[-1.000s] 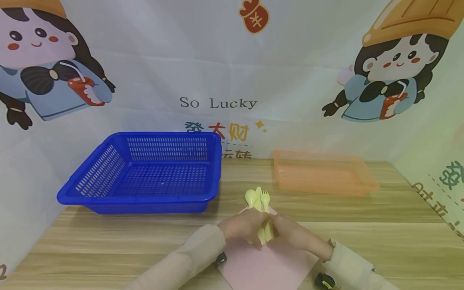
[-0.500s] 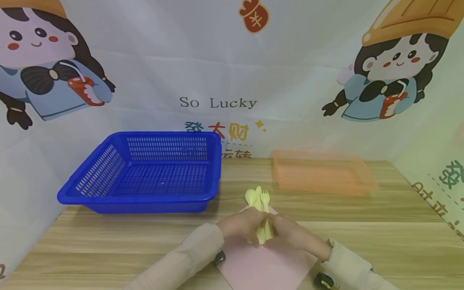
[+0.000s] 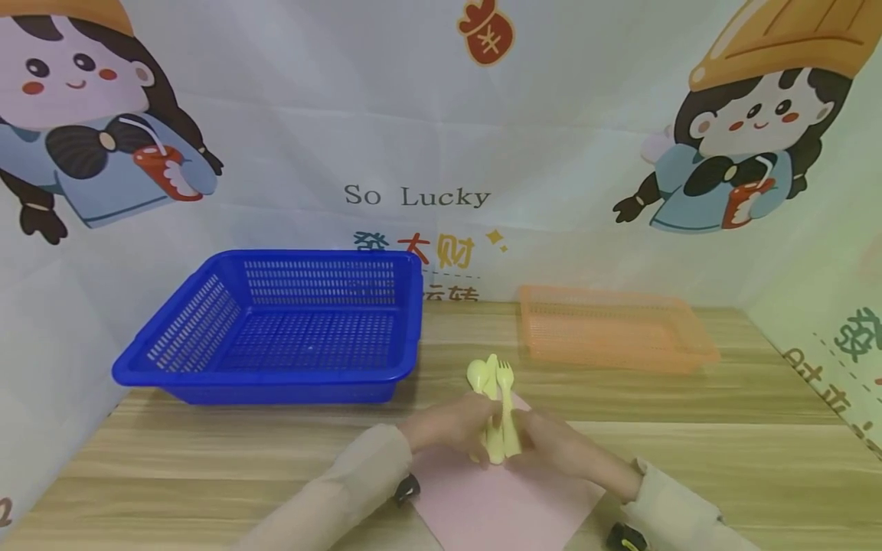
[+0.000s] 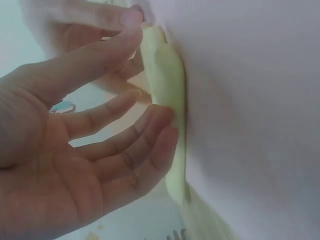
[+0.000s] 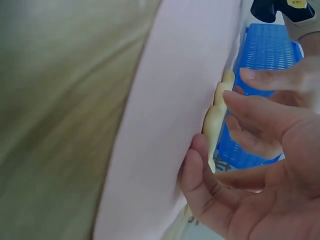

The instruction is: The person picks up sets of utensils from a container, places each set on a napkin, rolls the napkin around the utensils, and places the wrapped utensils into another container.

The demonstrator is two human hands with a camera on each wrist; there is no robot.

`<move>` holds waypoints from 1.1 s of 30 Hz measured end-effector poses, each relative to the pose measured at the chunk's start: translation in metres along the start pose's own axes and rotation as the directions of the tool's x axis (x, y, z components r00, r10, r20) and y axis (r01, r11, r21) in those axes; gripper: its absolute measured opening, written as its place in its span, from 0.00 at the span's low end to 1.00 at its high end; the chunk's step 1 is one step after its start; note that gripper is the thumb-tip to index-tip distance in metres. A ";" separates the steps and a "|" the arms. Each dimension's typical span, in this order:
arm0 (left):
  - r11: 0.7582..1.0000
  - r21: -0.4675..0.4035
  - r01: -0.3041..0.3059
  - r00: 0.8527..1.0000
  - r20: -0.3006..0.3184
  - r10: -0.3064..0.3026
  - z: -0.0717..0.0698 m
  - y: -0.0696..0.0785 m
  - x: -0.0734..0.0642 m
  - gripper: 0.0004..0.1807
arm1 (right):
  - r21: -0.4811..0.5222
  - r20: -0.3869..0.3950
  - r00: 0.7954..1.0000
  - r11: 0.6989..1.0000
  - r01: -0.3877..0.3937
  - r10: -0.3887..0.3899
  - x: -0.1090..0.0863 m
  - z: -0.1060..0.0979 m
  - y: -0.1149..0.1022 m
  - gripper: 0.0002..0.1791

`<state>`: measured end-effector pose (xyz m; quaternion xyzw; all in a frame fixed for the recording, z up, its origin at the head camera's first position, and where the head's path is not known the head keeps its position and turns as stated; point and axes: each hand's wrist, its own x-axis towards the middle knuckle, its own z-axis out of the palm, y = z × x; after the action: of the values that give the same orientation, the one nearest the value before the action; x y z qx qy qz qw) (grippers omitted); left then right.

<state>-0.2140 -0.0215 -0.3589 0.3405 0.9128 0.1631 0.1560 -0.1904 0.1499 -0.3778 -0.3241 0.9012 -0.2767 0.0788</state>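
Note:
A pale yellow spoon (image 3: 478,373), knife (image 3: 491,369) and fork (image 3: 506,376) lie side by side on a pink square sheet (image 3: 506,501), heads pointing away from me. To their left is my left hand (image 3: 451,423), its relaxed fingertips at the edge of the cutlery in the left wrist view. My right hand (image 3: 556,445) sits on the other side, beside the fork, fingers loosely bent with the tips at the handles. Neither hand wraps round the cutlery. The left hand hides part of the spoon's handle.
A blue plastic basket (image 3: 269,379) stands at the back left. An orange, shallower basket (image 3: 620,360) is at the back right. Behind the wooden table (image 3: 689,474) hangs a printed cloth (image 3: 441,122) with cartoon figures.
My hands have drawn slightly apart, the left one to the left and the right one to the right. The cutlery has stayed almost in place on the pink sheet.

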 end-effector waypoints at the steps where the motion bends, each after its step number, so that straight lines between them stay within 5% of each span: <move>1: 1.000 0.000 -0.006 1.000 -0.006 0.006 -0.001 -0.001 -0.002 0.20 | -0.007 0.004 1.000 1.000 -0.009 0.009 -0.002 -0.001 0.000 0.10; 8: 0.990 0.125 -0.058 0.998 -0.013 0.060 -0.007 -0.007 -0.031 0.20 | -0.200 0.029 0.997 0.977 0.078 -0.074 -0.029 -0.007 -0.006 0.13; 13: 0.971 0.222 -0.094 0.995 0.040 0.087 -0.004 -0.002 -0.062 0.27 | -0.387 0.057 0.967 0.887 0.251 -0.249 -0.052 -0.005 -0.008 0.09; 15: 0.960 0.259 -0.108 0.994 0.056 0.096 -0.001 0.001 -0.075 0.29 | -0.438 0.076 0.962 0.858 0.270 -0.264 -0.061 -0.003 -0.009 0.10; 20: 0.901 0.401 -0.165 0.986 0.031 0.166 0.015 0.002 -0.097 0.21 | -0.516 0.128 0.980 0.834 0.194 -0.149 -0.079 0.002 -0.012 0.21; 26: 0.796 0.566 -0.214 0.958 -0.038 0.284 0.032 -0.004 -0.105 0.16 | -0.569 0.181 0.983 0.813 0.120 -0.019 -0.085 0.009 -0.016 0.44; 28: 0.770 0.599 -0.219 0.950 -0.050 0.310 0.033 -0.006 -0.104 0.17 | -0.597 0.178 0.984 0.793 0.119 -0.013 -0.085 0.010 -0.017 0.49; 33: 0.747 0.631 -0.209 0.938 -0.086 0.335 0.035 -0.010 -0.103 0.18 | -0.691 0.129 0.987 0.706 0.156 -0.092 -0.085 0.013 -0.015 0.50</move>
<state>-0.1317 -0.0909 -0.3768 0.4846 0.8667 -0.0884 -0.0781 -0.1119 0.1878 -0.3834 -0.4009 0.9108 0.0937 -0.0301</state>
